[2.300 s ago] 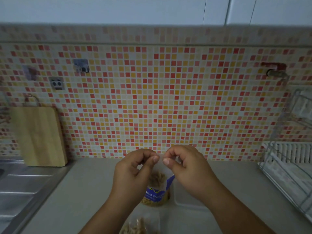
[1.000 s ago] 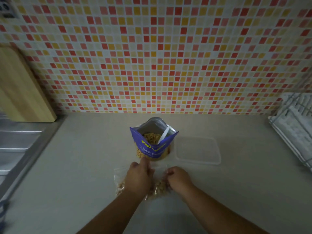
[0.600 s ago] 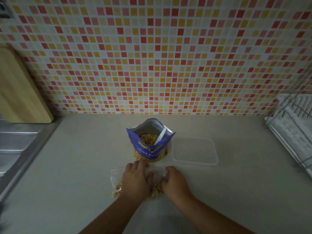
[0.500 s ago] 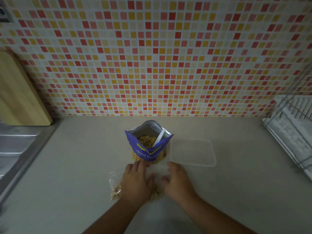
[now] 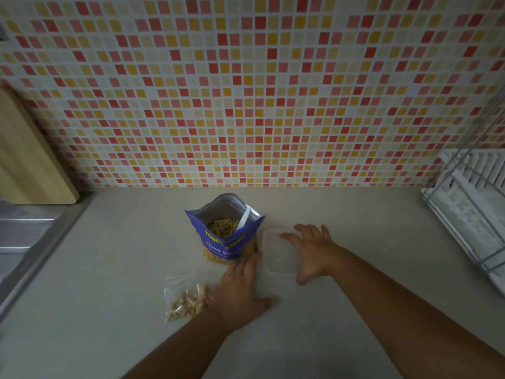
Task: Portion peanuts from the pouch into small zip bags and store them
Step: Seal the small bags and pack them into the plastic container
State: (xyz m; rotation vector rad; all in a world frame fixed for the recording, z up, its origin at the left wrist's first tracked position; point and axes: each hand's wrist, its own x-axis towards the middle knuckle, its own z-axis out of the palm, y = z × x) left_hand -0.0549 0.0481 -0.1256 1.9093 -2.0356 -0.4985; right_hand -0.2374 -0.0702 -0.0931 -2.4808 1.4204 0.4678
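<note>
A blue peanut pouch (image 5: 224,239) stands open in the middle of the counter, with a white spoon (image 5: 244,218) sticking out of it. Just right of the pouch lies a clear plastic container (image 5: 277,254). My right hand (image 5: 311,250) rests spread on its right side, fingers apart. Near the front, a small zip bag (image 5: 185,299) filled with peanuts lies flat. My left hand (image 5: 241,289) lies flat over the bag's right part, fingers pointing toward the container's left edge.
A wooden cutting board (image 5: 30,160) leans on the tiled wall at the left, above a steel sink drainer (image 5: 24,236). A white wire dish rack (image 5: 472,203) stands at the right edge.
My right hand left the zip bag and moved right and back onto the clear container. My left hand slid right over the bag. Earlier both hands held a bag up in the air.
</note>
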